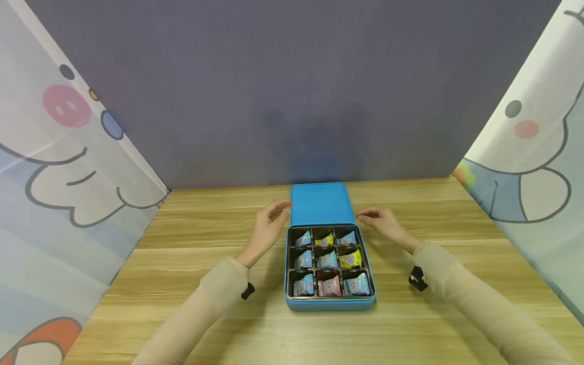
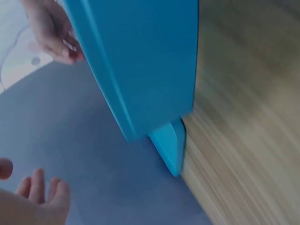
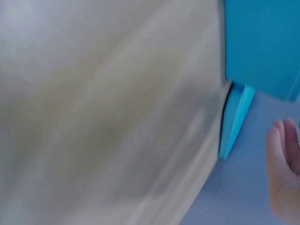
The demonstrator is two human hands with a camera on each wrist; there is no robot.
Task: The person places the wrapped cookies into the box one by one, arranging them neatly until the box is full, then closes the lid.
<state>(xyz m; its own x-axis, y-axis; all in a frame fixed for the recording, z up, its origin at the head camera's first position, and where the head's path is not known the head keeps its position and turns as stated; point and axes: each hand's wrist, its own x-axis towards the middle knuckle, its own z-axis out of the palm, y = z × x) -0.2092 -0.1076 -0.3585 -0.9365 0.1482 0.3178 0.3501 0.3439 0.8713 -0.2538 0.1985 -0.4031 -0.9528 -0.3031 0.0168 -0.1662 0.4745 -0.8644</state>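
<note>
A blue hinged tin box (image 1: 329, 304) lies with its lid (image 1: 321, 203) folded back flat behind it. Inside, a dark divided tray (image 1: 313, 271) carries one wrapped candy per compartment in three rows, such as a pink candy (image 1: 329, 286) at the front and a yellow candy (image 1: 351, 259) on the right. My left hand (image 1: 269, 226) hovers beside the lid's left edge, fingers loosely bent, holding nothing. On the other side my right hand (image 1: 382, 222) is near the lid's right corner, also without anything in it. Both wrist views show the box's blue side wall (image 2: 145, 61) and relaxed fingers (image 3: 285, 145).
The box stands on a wood-grain table (image 1: 201, 228). A dark grey panel (image 1: 292, 91) rises along the table's back edge, and cartoon-printed curtains (image 1: 59, 152) hang at both sides. Black wrist straps (image 1: 417, 279) show below the cuffs.
</note>
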